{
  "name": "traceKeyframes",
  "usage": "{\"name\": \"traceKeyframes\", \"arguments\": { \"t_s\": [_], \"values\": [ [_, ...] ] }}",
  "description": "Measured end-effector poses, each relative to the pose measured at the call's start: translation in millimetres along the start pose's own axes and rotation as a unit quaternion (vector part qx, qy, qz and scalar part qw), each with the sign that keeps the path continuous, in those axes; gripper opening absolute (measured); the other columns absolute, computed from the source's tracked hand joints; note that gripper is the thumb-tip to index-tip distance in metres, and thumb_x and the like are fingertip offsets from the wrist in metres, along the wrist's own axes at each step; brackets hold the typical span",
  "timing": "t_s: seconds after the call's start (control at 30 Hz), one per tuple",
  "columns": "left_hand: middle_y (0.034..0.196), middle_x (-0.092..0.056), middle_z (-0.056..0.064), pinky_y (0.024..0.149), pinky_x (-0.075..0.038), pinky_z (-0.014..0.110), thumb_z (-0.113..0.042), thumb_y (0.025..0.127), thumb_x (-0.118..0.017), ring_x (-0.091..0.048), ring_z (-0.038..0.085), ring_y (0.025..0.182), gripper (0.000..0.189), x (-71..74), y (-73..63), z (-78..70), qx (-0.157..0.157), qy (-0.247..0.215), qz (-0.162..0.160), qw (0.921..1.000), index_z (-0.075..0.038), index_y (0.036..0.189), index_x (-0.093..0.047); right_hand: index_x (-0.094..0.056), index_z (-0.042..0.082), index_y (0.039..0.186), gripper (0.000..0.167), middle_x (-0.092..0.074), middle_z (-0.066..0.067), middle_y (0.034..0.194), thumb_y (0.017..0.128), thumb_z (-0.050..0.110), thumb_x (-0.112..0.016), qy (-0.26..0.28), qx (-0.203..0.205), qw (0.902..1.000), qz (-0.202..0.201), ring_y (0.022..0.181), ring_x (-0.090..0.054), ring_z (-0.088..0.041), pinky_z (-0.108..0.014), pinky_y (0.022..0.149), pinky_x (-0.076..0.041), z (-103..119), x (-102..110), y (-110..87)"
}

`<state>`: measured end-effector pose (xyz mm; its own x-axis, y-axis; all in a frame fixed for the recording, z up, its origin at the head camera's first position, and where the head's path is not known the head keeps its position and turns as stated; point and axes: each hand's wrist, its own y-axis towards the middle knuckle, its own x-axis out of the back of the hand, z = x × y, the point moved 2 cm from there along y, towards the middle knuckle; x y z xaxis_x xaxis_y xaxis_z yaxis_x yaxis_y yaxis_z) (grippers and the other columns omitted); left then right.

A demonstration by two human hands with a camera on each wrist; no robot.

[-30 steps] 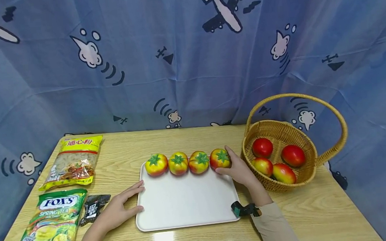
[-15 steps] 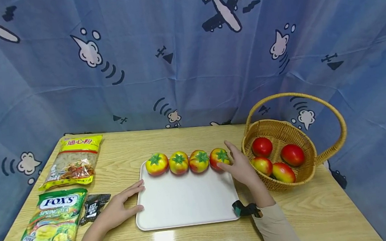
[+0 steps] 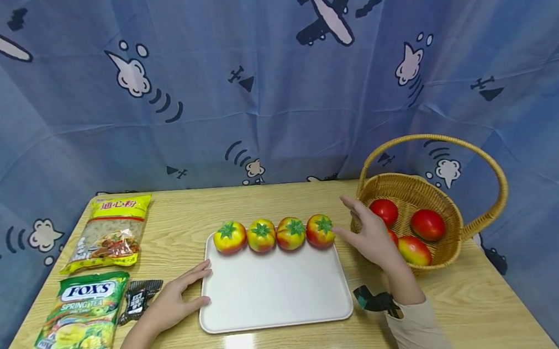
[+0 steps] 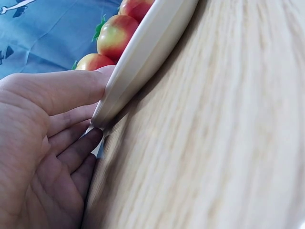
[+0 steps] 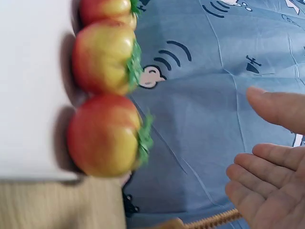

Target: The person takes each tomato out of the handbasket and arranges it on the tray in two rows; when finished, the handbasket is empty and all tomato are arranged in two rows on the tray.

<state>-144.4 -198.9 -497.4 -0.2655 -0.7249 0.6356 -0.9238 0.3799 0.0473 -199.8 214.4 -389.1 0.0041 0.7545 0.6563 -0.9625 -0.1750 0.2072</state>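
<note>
Several red-and-yellow toy tomatoes with green leafy tops stand in a row along the far edge of a white tray [image 3: 275, 291]. My right hand [image 3: 372, 238] is held with fingers spread, between the rightmost tomato [image 3: 320, 231] and the wicker basket. It holds nothing; in the right wrist view its palm [image 5: 274, 191] shows bare, apart from the near tomato [image 5: 105, 136]. My left hand [image 3: 176, 300] rests at the tray's left edge, thumb and fingers touching the rim. In the left wrist view the thumb [image 4: 71, 90] lies against the tray's wall [image 4: 143, 57].
A wicker basket [image 3: 455, 220] with a tall handle stands at the right, holding several red or red-yellow fruits. On the left lie a pasta bag [image 3: 110, 233], a green FOX'S candy bag [image 3: 73, 325] and a small black packet [image 3: 138, 300]. A blue curtain [image 3: 252, 88] hangs behind the table.
My right hand has let go of the rightmost tomato and moved right, towards the basket, its fingers opening. The left hand stays at the tray's edge.
</note>
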Motion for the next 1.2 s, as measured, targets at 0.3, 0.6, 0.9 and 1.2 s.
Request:
{"name": "traceKeyframes", "arguments": {
  "t_s": [0.3,0.6,0.9,1.2],
  "values": [
    [0.15,-0.039,0.002,0.108,-0.033,0.056,-0.039,0.085,-0.068,-0.034,0.033,0.138,0.057,-0.6,0.6,0.4,-0.005,0.003,-0.002,1.0,-0.017,0.136,-0.053,-0.033,0.001,0.144,0.072,-0.038,-0.022,0.146,0.086,0.022,-0.071,-0.046,-0.021,0.9987,0.0,0.135,-0.037,-0.04,-0.053,0.107,-0.036,-3,44,4.0],
    [0.151,-0.039,0.002,0.108,-0.032,0.055,-0.041,0.085,-0.067,-0.033,0.034,0.139,0.058,0.1,-0.1,-0.7,0.0,-0.005,0.003,1.0,-0.018,0.136,-0.053,-0.029,-0.001,0.146,0.076,-0.036,-0.027,0.146,0.089,0.031,-0.067,-0.105,-0.046,0.9924,0.044,0.132,-0.037,-0.047,-0.058,0.107,-0.033,-19,86,16.0],
    [0.151,-0.038,0.003,0.108,-0.032,0.056,-0.039,0.084,-0.069,-0.032,0.033,0.139,0.059,-0.1,0.1,1.3,0.004,-0.005,-0.002,1.0,-0.016,0.136,-0.053,-0.036,-0.009,0.139,0.066,-0.04,-0.031,0.141,0.09,0.023,-0.066,-0.137,-0.025,0.9844,0.108,0.128,-0.04,-0.048,-0.059,0.105,-0.035,-47,99,37.5],
    [0.151,-0.037,0.001,0.11,-0.03,0.054,-0.04,0.084,-0.07,-0.031,0.031,0.14,0.06,-0.2,0.1,2.9,0.011,-0.013,-0.001,0.9998,-0.016,0.136,-0.053,-0.043,-0.011,0.134,0.06,-0.051,-0.031,0.132,0.088,0.018,-0.067,-0.175,-0.024,0.9701,0.166,0.121,-0.048,-0.045,-0.058,0.103,-0.037,-73,94,58.1]
  ]
}}
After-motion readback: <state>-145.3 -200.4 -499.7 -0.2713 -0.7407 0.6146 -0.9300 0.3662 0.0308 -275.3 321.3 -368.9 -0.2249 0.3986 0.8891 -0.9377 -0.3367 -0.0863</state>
